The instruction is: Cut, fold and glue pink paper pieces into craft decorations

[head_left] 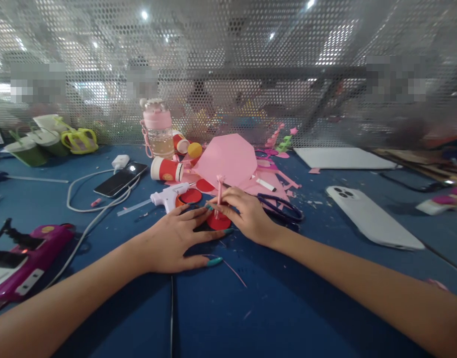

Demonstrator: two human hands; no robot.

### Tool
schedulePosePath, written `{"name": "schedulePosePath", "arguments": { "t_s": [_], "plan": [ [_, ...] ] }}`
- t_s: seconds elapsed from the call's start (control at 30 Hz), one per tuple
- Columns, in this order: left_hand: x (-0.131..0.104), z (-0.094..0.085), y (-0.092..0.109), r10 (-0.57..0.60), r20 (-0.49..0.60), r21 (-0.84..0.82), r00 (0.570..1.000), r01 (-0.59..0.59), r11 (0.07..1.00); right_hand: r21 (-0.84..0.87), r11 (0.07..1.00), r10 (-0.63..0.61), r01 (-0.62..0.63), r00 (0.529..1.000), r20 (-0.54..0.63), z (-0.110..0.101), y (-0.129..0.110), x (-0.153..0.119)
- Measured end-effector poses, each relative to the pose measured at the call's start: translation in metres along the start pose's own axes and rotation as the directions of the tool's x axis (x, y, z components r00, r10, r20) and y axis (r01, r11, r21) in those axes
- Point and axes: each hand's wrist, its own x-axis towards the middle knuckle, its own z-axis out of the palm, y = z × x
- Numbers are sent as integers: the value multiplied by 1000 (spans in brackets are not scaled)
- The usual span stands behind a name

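A small red disc (pixel 218 222) lies on the blue table, with a thin pink paper stem (pixel 219 191) upright on it. My right hand (pixel 247 214) pinches the stem near its lower part from the right. My left hand (pixel 180 236) rests palm down to the left, fingers spread, with fingertips at the disc's left and front edges. Just behind the left hand lie a white glue gun (pixel 169 197) and another red disc (pixel 190 196). A large pink paper sheet (pixel 230 161) sits behind both hands.
Dark blue scissors (pixel 284 209) lie right of my right hand. A white phone (pixel 373 217) is farther right. At the left are a black phone (pixel 121 180), a cable and a magenta power strip (pixel 31 258). A bottle (pixel 157 130) and a red cup (pixel 166 169) stand and lie behind.
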Motion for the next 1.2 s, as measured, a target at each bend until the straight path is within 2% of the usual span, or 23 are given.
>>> {"name": "schedulePosePath", "arguments": {
  "t_s": [0.3, 0.7, 0.87, 1.1, 1.2],
  "plan": [
    [1, -1, 0, -1, 16, 17, 1000, 1, 1000, -9, 1000, -18, 18, 1000, 3, 1, 2, 0],
    [0, -2, 0, -1, 30, 34, 1000, 0, 999, 84, 993, 91, -84, 993, -77, 0, 2, 0],
    [0, -1, 0, 3, 5, 12, 1000, -3, 1000, 106, 990, 103, -94, 991, -86, -1, 1, 0],
    [0, -2, -1, -16, 32, 8, 999, 16, 1000, 124, 988, 98, -88, 992, -82, -2, -1, 2],
    [0, -2, -1, -25, 20, 5, 999, 25, 1000, 131, 984, 137, -123, 985, -100, -3, -1, 3]
  ]
}}
